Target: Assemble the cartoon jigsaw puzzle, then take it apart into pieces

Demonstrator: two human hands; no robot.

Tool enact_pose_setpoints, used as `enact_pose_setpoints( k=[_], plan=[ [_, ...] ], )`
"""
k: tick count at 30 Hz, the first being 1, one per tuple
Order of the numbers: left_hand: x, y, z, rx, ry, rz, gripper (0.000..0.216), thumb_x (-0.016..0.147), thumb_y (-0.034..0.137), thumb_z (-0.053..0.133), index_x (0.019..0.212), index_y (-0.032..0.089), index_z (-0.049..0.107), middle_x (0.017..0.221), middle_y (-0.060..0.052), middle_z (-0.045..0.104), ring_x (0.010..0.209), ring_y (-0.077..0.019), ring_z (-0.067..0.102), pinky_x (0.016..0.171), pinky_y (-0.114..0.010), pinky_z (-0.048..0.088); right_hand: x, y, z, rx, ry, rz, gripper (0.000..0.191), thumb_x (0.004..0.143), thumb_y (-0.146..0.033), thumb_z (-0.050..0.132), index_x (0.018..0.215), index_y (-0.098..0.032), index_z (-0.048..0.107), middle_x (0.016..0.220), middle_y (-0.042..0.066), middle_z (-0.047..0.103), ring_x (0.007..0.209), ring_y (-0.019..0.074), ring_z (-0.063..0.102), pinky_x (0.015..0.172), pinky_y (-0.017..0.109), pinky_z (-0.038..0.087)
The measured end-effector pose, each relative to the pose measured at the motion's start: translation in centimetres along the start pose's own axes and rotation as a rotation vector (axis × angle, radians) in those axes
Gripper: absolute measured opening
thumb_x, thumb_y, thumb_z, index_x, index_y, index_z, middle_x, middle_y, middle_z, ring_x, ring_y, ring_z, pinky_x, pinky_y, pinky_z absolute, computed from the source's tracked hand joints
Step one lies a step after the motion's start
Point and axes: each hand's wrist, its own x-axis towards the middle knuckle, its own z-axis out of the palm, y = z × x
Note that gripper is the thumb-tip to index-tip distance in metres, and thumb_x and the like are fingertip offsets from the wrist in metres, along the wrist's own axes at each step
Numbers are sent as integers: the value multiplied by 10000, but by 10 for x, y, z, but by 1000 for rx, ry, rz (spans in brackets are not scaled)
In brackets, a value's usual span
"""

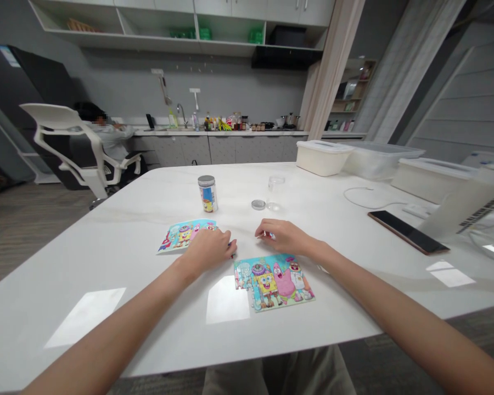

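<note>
A cartoon jigsaw puzzle [284, 282] lies on the white table, mostly joined, with a gap at its lower left corner. My left hand [209, 247] is closed just left of the puzzle's upper edge, a small dark-coloured puzzle piece showing at its fingertips. Beyond the puzzle, my right hand [286, 237] has curled fingers around a small white and red bit that looks like a puzzle piece, partly hidden. A folded picture sheet [184, 235] with the same cartoon figures lies partly behind my left hand.
A silver-lidded jar [208, 195] stands behind the sheet. Farther right are a loose metal lid [258, 204] and a clear jar [275, 192]. A phone [407, 231], a cable and white bins [323, 158] occupy the right side. Another person [111, 140] sits beyond a white chair [72, 137].
</note>
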Motion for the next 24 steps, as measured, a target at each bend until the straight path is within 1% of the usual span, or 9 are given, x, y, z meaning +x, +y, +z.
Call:
enact_pose_setpoints(
  k=[3, 7, 11, 14, 17, 20, 24],
  plan=[
    [1, -1, 0, 11, -7, 18, 412, 961, 349, 316, 896, 117, 650, 759, -156, 693, 742, -283, 679, 619, -345, 435, -1, -2, -2, -1, -20, -11, 195, 847, -56, 514, 907, -198, 632, 930, 34, 615, 801, 135, 583, 708, 264, 452],
    [0, 3, -4, 5, -26, 23, 426, 966, 353, 290, 906, 126, 645, 734, -140, 688, 734, -285, 679, 604, -342, 431, -1, -4, -3, 2, -28, 1, 194, 827, -71, 549, 902, -204, 669, 924, 33, 577, 778, 129, 562, 687, 258, 443],
    [0, 6, -6, 0, -43, 35, 434, 969, 352, 275, 927, 123, 641, 736, -135, 686, 728, -278, 680, 594, -334, 438, 0, -4, -3, 8, -27, -10, 194, 824, -66, 550, 894, -193, 678, 915, 37, 567, 792, 132, 557, 701, 260, 441],
    [1, 4, -5, 21, -35, 26, 420, 962, 341, 283, 920, 122, 639, 751, -143, 688, 724, -287, 681, 587, -339, 446, 1, -5, -2, -16, -36, 1, 194, 835, -81, 544, 942, -200, 654, 927, 38, 577, 797, 138, 555, 700, 265, 438],
    [3, -2, -2, 58, -37, -14, 390, 953, 300, 299, 917, 115, 640, 787, -158, 693, 736, -300, 683, 584, -349, 453, 1, -5, -3, -15, -20, 17, 205, 830, -73, 533, 968, -207, 602, 932, 33, 589, 807, 141, 551, 708, 266, 434],
    [4, -10, 1, 65, -25, -28, 365, 949, 223, 297, 906, 117, 643, 756, -159, 692, 738, -304, 689, 592, -355, 458, 1, -5, -5, -8, -8, 13, 188, 800, -46, 531, 888, -206, 572, 947, 33, 582, 831, 144, 545, 717, 264, 428],
    [2, -17, 2, 73, -7, 31, 314, 958, 206, 348, 897, 118, 643, 786, -176, 693, 740, -325, 691, 570, -355, 451, 2, -5, -4, -15, -21, 1, 186, 769, -24, 530, 802, -205, 560, 982, 29, 575, 871, 145, 541, 725, 259, 417]
  ],
)
